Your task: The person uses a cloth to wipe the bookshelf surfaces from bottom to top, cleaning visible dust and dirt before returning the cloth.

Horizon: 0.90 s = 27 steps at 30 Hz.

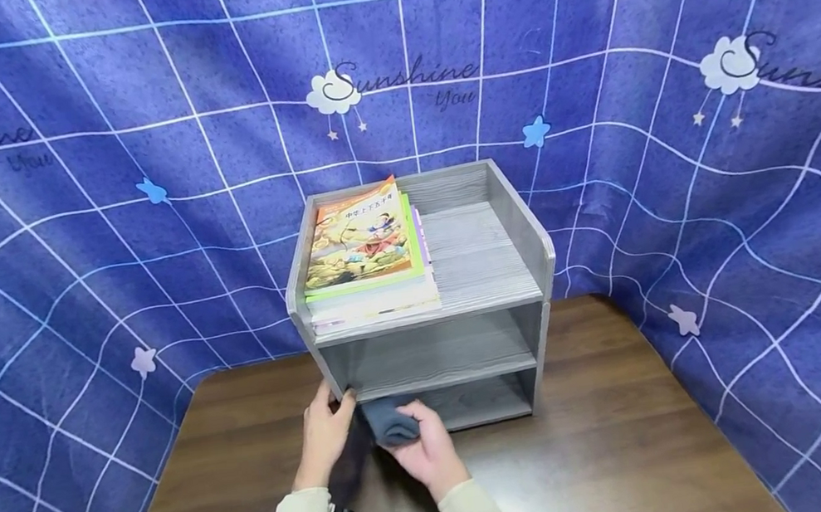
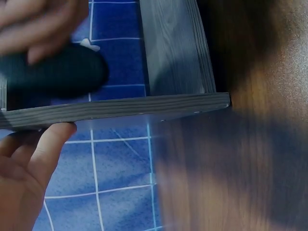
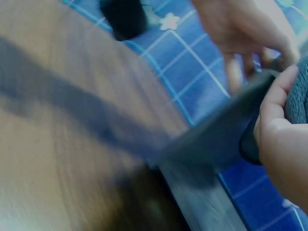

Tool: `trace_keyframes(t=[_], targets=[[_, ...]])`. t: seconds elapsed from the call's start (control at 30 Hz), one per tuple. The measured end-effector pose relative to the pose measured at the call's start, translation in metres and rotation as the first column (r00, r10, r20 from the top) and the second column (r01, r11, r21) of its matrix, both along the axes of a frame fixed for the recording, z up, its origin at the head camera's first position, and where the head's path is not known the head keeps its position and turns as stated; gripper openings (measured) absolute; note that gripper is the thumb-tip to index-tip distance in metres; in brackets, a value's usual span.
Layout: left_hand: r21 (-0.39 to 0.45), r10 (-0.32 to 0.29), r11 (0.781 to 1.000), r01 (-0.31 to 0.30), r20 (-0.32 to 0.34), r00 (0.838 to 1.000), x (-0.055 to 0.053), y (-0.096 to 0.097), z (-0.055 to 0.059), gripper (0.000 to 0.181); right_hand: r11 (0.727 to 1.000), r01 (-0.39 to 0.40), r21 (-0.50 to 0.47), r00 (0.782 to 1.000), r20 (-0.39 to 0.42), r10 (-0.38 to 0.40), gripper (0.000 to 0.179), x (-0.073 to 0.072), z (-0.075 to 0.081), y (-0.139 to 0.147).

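A folded dark grey cloth (image 1: 392,421) is gripped in my right hand (image 1: 425,448), thumb on top, at the lower left opening of a grey wooden shelf unit (image 1: 434,377). Its woven texture shows in the right wrist view, where the cloth (image 3: 299,91) bulges out beside my fingers. Meanwhile my left hand (image 1: 327,434) holds the unit's left side panel, its thumb at the front edge and its other fingers on the outer face. In the left wrist view the cloth (image 2: 57,72) hangs inside the panel, and the left thumb (image 2: 53,144) meets the panel's edge from outside.
A stack of books (image 1: 365,252) lies on the left of the unit's top shelf. The unit stands on a brown wooden table (image 1: 609,427). A blue patterned curtain (image 1: 144,150) hangs around the back and sides.
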<state>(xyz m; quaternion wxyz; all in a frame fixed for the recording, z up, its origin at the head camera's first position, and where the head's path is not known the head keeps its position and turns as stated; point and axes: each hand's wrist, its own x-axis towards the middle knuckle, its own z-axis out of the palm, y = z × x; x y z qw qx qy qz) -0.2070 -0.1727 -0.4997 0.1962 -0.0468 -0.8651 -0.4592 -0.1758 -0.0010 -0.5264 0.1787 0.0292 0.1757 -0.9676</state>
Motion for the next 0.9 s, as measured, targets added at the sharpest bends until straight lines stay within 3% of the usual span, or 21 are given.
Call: trace_keyframes(t=[0.1,0.27,0.4,0.57,0.73,0.8,0.9], targets=[[-0.015,-0.01,1.0,0.01,0.016,1.0,-0.001,-0.003,0.0,0.018,0.999,0.032,-0.033,0.999,0.007,-0.032,0.027,0.002,0.0,0.041],[-0.024,0.018,1.0,-0.017,0.02,1.0,0.001,-0.009,0.003,0.017,0.973,0.221,-0.07,0.975,0.023,-0.22,0.027,0.011,-0.001,0.114],[-0.023,0.025,0.999,-0.025,0.017,1.0,0.002,-0.009,0.004,0.017,0.946,0.309,-0.093,0.951,0.01,-0.31,0.03,0.017,-0.002,0.138],[-0.015,0.026,1.0,-0.026,0.023,0.999,0.002,-0.003,0.004,0.017,0.94,0.34,-0.038,0.941,0.021,-0.339,0.022,0.016,-0.001,0.125],[-0.007,0.037,0.999,-0.037,0.035,0.999,0.001,0.001,0.002,0.016,0.965,0.261,0.023,0.965,0.014,-0.262,0.025,0.011,-0.002,0.08],[-0.001,0.031,1.0,-0.031,0.039,0.999,0.0,0.003,0.001,0.015,0.979,0.203,0.024,0.979,0.02,-0.203,0.037,0.009,-0.003,0.058],[-0.005,0.026,1.0,-0.025,0.045,0.999,0.0,0.003,0.002,0.015,0.993,0.121,0.005,0.992,0.036,-0.121,0.072,0.008,-0.003,0.022]])
